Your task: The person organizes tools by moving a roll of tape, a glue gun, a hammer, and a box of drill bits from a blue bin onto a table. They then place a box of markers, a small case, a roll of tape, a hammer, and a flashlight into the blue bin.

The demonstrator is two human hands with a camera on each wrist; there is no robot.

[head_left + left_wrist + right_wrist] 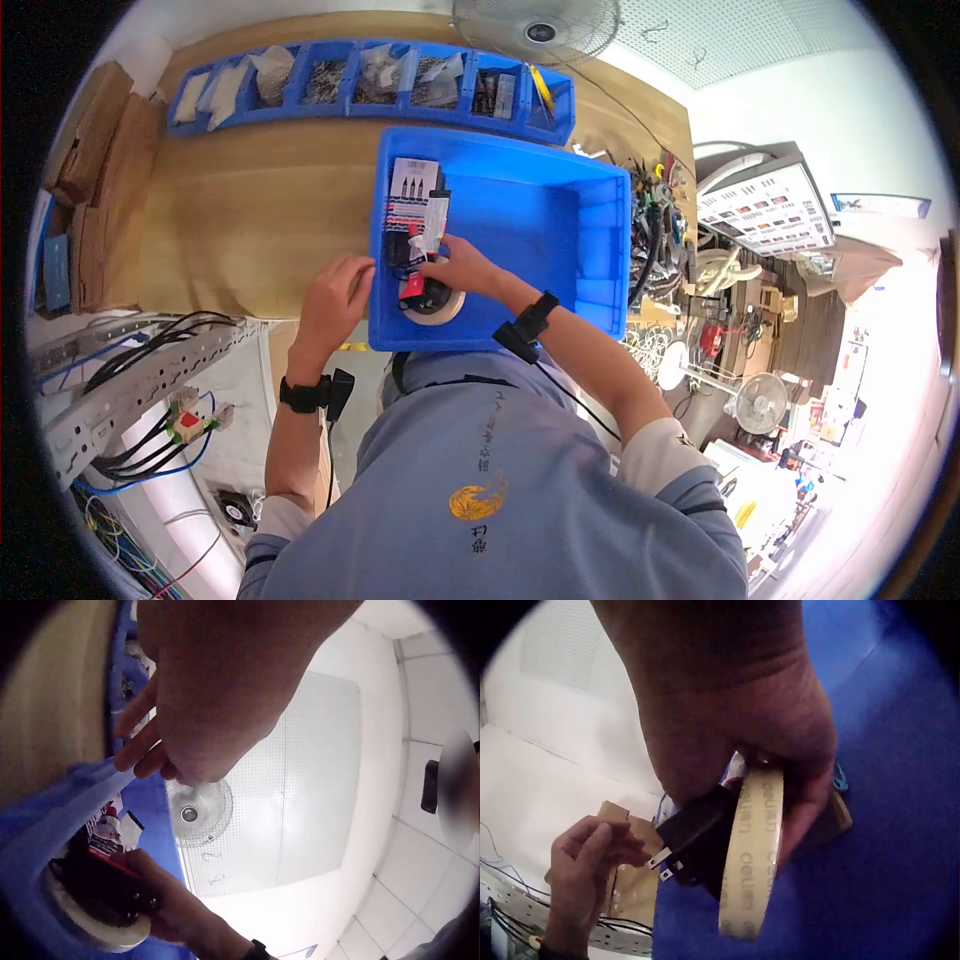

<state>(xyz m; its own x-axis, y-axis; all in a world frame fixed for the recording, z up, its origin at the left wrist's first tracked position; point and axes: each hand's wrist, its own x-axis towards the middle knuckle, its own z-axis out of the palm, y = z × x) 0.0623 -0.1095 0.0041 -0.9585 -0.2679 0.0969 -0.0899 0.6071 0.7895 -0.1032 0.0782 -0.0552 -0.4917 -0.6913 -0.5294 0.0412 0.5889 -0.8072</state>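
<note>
My right hand (pixel 465 268) reaches into a large blue bin (pixel 603 250), its fingers curled round a black power adapter (pixel 697 823) with metal prongs. Against the adapter stands a tape roll (pixel 751 855), partly between thumb and fingers in the right wrist view. Beside them lie a red-and-black item (pixel 411 287), a white label-like piece (pixel 436 220) and a white printed pack (pixel 414 176) along the bin's left side. My left hand (pixel 335 300) is at the bin's left rim, fingers loosely bent and holding nothing; in the left wrist view its fingertips are by the rim.
Behind the bin runs a row of blue compartments (pixel 340 112) with bagged small parts and a yellow-handled cutter. Tools and cables (pixel 655 220) lie at the right, cardboard (pixel 125 190) stands at the left, and a fan (pixel 540 32) is at the back.
</note>
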